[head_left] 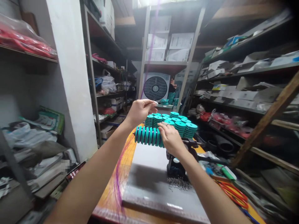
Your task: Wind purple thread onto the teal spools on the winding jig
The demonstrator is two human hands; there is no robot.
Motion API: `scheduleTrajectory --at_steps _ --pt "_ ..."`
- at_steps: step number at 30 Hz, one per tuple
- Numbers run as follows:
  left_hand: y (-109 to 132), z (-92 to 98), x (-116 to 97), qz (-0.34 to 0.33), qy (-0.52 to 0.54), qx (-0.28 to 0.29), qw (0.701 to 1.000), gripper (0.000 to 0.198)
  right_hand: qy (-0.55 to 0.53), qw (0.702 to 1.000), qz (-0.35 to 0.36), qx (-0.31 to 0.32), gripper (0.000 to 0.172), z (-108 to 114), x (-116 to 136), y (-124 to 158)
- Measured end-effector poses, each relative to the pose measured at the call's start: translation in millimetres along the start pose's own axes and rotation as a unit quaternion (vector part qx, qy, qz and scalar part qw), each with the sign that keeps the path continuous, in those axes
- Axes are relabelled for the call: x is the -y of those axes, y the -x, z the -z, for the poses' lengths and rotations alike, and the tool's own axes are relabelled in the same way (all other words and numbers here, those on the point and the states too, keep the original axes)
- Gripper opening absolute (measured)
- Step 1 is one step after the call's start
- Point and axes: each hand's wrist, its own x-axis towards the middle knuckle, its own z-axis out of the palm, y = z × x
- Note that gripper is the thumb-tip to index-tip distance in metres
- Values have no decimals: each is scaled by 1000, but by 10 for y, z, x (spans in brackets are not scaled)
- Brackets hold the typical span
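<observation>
A horizontal row of teal spools (147, 136) sits on a spindle above the grey board (149, 177). My right hand (170, 139) is closed on the right end of this row. My left hand (140, 111) is raised just above and left of it, pinching a small pale piece between thumb and fingers; a thin purple thread runs up from there. Behind both hands stand upright stacks of teal spools (179, 123).
A dark winding device (177, 165) stands on the board under my right wrist. Purple thread (120, 180) lies on the orange table. Cluttered shelves line both sides; a white fan (155, 88) and more teal spools (170, 99) sit at the back. A wooden ladder (263, 121) leans at right.
</observation>
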Motion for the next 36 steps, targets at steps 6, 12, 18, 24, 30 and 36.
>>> scheduleTrajectory --at_steps 6,12,18,24,30,36 --pt "158 105 -457 -122 -150 18 981 17 31 999 -9 -21 47 -102 120 243" --pt "264 115 -471 -139 -182 30 973 19 51 998 -32 9 48 -65 125 172" --pt "280 99 -315 -125 -211 44 968 18 68 990 -88 82 48 -44 49 -158" --pt "251 118 -212 -113 -256 63 958 21 61 980 -130 136 53 -66 -57 -414" --pt "212 187 -271 -117 -386 47 914 22 47 979 -129 151 50 -92 -83 -419" --pt "278 126 -356 -128 -476 47 869 22 44 982 -116 142 48 -101 -108 -434"
